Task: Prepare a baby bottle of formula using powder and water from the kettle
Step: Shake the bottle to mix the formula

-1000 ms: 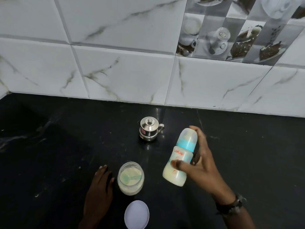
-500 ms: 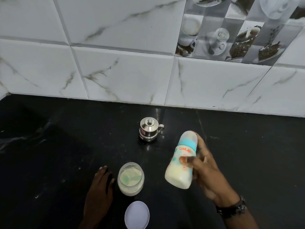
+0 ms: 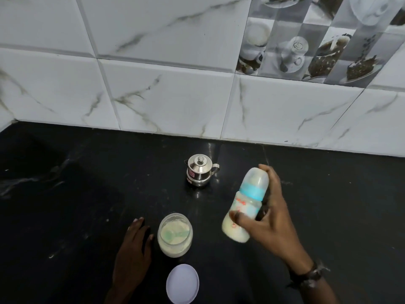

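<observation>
Right hand [image 3: 270, 218] gripping, left hand [image 3: 133, 249] flat.

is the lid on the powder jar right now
No, the powder jar stands open with a scoop showing inside, and its white lid lies flat on the black counter just in front of it.

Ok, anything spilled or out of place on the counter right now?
No spill shows. The powder jar stands open, scoop inside, its lid lying loose on the counter in front. The right hand holds the capped bottle tilted.
</observation>
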Demonstrator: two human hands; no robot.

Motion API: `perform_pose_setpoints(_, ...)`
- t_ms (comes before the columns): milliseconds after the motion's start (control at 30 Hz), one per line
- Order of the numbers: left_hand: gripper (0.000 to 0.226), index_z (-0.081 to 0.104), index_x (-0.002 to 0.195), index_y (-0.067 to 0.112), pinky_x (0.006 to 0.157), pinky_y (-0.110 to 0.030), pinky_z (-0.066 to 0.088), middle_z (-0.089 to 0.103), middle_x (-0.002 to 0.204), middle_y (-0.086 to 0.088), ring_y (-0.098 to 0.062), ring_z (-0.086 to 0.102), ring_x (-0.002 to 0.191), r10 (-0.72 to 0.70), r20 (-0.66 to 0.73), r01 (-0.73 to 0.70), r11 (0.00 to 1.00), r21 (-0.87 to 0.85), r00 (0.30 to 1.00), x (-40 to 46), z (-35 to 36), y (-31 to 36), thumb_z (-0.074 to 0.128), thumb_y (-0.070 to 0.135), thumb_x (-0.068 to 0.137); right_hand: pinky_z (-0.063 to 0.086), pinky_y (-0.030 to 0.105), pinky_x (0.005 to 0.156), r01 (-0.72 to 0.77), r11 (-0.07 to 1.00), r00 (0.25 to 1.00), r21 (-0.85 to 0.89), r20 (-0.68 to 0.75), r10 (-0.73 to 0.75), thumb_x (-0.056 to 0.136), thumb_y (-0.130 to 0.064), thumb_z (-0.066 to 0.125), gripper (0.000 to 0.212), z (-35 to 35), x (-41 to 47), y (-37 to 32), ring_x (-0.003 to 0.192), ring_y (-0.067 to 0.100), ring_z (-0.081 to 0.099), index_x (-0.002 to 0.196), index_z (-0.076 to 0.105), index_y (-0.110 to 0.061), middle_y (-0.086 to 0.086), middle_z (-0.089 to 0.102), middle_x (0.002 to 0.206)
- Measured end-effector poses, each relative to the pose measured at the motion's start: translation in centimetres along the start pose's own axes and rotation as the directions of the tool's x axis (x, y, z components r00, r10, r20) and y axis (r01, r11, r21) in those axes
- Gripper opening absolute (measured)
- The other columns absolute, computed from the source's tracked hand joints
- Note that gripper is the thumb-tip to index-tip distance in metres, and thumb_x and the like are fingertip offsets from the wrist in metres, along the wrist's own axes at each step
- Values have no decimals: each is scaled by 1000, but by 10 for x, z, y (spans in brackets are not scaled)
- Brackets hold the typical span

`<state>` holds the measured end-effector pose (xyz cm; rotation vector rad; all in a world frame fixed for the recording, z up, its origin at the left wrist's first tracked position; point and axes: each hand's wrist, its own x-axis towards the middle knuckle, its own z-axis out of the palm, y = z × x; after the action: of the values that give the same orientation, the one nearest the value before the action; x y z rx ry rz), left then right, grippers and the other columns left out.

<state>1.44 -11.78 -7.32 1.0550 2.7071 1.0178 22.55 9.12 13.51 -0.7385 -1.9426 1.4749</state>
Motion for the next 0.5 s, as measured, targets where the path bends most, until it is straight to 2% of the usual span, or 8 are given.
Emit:
perform_pose_setpoints(167, 32, 67, 117, 0, 106, -50, 44, 54, 142, -14, -30, 45, 137, -9, -11, 9, 1000, -24, 1000, 1, -1, 1, 71, 2, 85, 60, 35, 67, 36, 997, 999, -63, 42, -33, 62, -6, 85, 96, -1, -1, -2, 89, 16, 70, 138, 39, -40, -3, 62, 110)
perform_pose_setpoints(200, 32, 67, 117, 0, 106, -50, 44, 54, 142, -14, -29, 45, 137, -11, -10, 10, 1000, -25, 1000, 0, -1, 1, 71, 2, 85, 60, 30, 67, -63, 983, 997, 173, -21, 68, 65, -2, 85, 96, 3, 1, -6, 89, 15, 69, 140, 36, -38, -9, 61, 108)
perform_pose_setpoints(267, 32, 67, 117, -1, 106, -51, 44, 55, 141, -14, -29, 45, 137, 3, -8, -3, 1000, -21, 1000, -1, 0, 0, 71, 1, 85, 60, 30, 67, -68, 975, 998, 213, 18, 66, 66, -1, 85, 97, 3, 1, -3, 90, 14, 69, 141, 35, -37, -9, 60, 110)
perform_pose_setpoints(300, 32, 67, 117, -1, 106, -52, 45, 55, 141, -14, -29, 45, 136, 11, -8, -11, 1000, -20, 1000, 0, 0, -1, 72, 1, 85, 60, 32, 67, 43, 999, 999, 4, 26, -43, 63, -3, 84, 96, 1, 1, -3, 90, 15, 70, 138, 39, -40, -2, 61, 114)
perform_pose_setpoints(367, 33, 67, 118, -1, 106, -51, 44, 54, 142, -14, -29, 44, 137, 7, -7, -7, 1000, -17, 1000, 1, 0, 0, 71, 2, 85, 60, 34, 67, 3, 1000, 1000, -21, -16, -4, 62, -6, 83, 94, 0, 1, -3, 90, 19, 71, 136, 40, -44, 1, 62, 114)
perform_pose_setpoints(400, 33, 67, 118, -1, 106, -51, 44, 54, 142, -14, -29, 44, 137, -4, -6, 4, 1000, -17, 1000, 1, 0, 0, 71, 2, 85, 60, 32, 69, -100, 966, 991, 238, -59, 117, 64, -7, 84, 95, 3, 2, -7, 90, 21, 70, 137, 36, -44, -5, 63, 111)
perform_pose_setpoints(467, 34, 66, 119, -1, 106, -51, 44, 54, 142, -14, -29, 43, 138, -10, -2, 10, 1000, -17, 1000, -1, 0, 0, 71, 2, 86, 61, 35, 73, -114, 967, 992, 230, -34, 125, 64, -11, 83, 96, 7, 1, -5, 93, 24, 70, 138, 33, -45, -8, 61, 109)
perform_pose_setpoints(500, 34, 66, 120, -1, 106, -52, 44, 54, 143, -14, -29, 43, 138, -3, -2, 3, 1000, -18, 1000, 0, 0, 0, 71, 2, 86, 62, 38, 73, -3, 994, 999, 110, -35, 7, 63, -10, 83, 95, 5, -1, -4, 96, 25, 69, 137, 35, -46, -5, 60, 113)
